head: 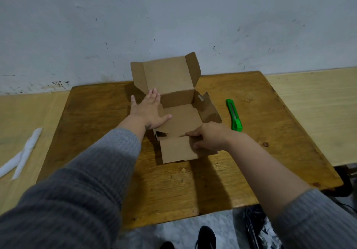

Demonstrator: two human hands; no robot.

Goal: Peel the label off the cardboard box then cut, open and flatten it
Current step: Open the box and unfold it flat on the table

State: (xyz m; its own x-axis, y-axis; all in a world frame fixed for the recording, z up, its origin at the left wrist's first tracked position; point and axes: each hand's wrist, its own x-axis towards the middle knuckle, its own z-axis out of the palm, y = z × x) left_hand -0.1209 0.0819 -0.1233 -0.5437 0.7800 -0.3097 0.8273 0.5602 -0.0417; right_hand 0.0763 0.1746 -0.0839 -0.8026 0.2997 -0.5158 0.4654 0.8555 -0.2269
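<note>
Head view. Cardboard box (pixel 179 119), centre frame, on wooden table (pixel 251 152): lid upright, side walls partly splayed, near front panel folded outward. No label visible on it; opening looks done, flattening judged underway, far panels yet to go down.
Left hand (pixel 147 110): spread flat, pressing the box's left wall, gripping nothing.
Right hand (pixel 207 135): fingers curled on the front panel's right edge.
Green utility knife (pixel 234 115): lying idle, right of box.
White strips (pixel 21 154): lower left, on pale surface.
Scuffed pale wall (pixel 173 16) behind; grey floor below.
</note>
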